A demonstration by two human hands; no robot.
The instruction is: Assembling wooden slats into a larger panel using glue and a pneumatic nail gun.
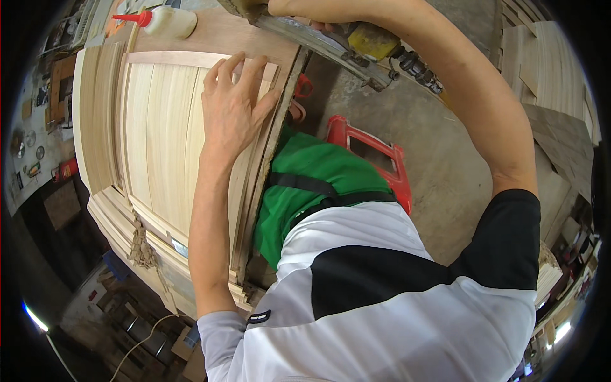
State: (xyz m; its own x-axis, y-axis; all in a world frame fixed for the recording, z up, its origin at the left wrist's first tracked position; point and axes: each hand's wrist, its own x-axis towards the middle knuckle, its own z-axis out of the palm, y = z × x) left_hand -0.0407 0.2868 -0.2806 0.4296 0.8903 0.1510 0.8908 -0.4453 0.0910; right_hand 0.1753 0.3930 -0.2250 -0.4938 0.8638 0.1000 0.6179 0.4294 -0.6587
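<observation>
My left hand point(234, 108) lies palm down with its fingers spread over the right end of a pale wooden panel point(168, 114). Its fingertips reach a pinkish wood strip point(172, 58) along the panel's far edge. At the top of the view, my right hand point(305, 9) is wrapped round what looks like a pneumatic nail gun point(318, 42), with a long grey metal magazine, a yellowish part and a hose fitting. The picture's upper edge cuts off part of that hand and tool. The nail gun's nose end is near the far right of the panel.
A glue bottle point(170, 22) with a red nozzle lies beyond the panel. Stacked wooden strips point(98, 121) stand to the left. A red plastic stool point(398, 169) is on the floor at right. Boards point(550, 70) are piled at far right. A cord point(143, 340) hangs at lower left.
</observation>
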